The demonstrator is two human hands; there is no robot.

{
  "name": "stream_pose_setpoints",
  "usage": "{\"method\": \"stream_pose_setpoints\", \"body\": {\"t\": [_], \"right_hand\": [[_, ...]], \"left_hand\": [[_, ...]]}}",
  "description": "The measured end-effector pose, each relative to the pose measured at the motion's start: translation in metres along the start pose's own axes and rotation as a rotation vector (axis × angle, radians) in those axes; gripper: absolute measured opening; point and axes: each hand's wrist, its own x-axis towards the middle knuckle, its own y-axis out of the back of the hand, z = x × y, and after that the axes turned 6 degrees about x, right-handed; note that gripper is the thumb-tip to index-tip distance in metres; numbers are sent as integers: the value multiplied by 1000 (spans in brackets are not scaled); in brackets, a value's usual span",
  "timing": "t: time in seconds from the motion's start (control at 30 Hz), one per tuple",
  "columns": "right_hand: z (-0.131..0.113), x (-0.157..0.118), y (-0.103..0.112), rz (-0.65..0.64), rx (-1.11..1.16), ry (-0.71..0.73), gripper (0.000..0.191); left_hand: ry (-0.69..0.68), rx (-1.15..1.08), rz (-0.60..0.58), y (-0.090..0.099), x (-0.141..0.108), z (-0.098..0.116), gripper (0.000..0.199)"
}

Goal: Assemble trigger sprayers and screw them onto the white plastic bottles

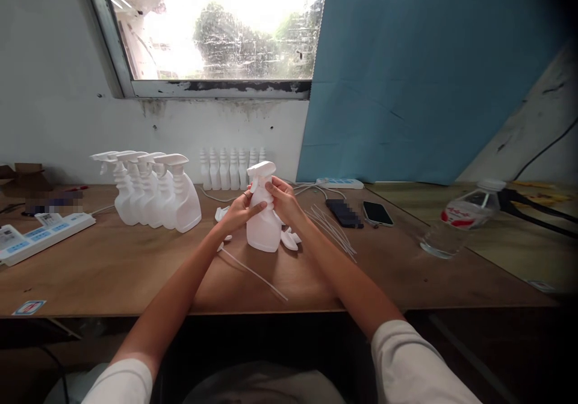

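Note:
A white spray bottle (264, 235) with its trigger head on top stands upright on the table in front of me. My left hand (241, 212) is closed around its left side, thumb across the body below the neck. My right hand (284, 200) grips the neck just under the trigger head from the right. Loose white trigger heads (289, 239) lie close by on the right, and more white parts (221, 213) are partly hidden behind my left hand. In front of the bottle a trigger part with a thin dip tube (253, 271) lies on the table.
Several spray bottles with heads (180, 202) stand in a row at left. Headless bottles (224, 172) line the wall. Loose tubes (334, 235), a phone (378, 214), a black object (344, 213) and a water bottle (465, 223) are at right. Power strips (49, 235) lie left and back.

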Motion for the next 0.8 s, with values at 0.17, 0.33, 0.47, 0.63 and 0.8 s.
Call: {"method": "stream_pose_setpoints", "body": {"t": [0.17,0.33,0.47,0.63,0.8], "right_hand": [[17,0,-10,134,-24,135,33],[19,-6,-19,125,-80,208,35],[13,-7,-9,-26,-161,99,37],[9,-3,-1,113,-393,195,48],[1,-5,-2,-67,-256,101,35]], "left_hand": [[-152,217,289,7,-8,31,66],[-264,367,409,8,6,76,49],[-195,449,371,12,21,93,33],[-210,471,303,20,25,92,33],[-228,567,318,17,23,94,32]]}}
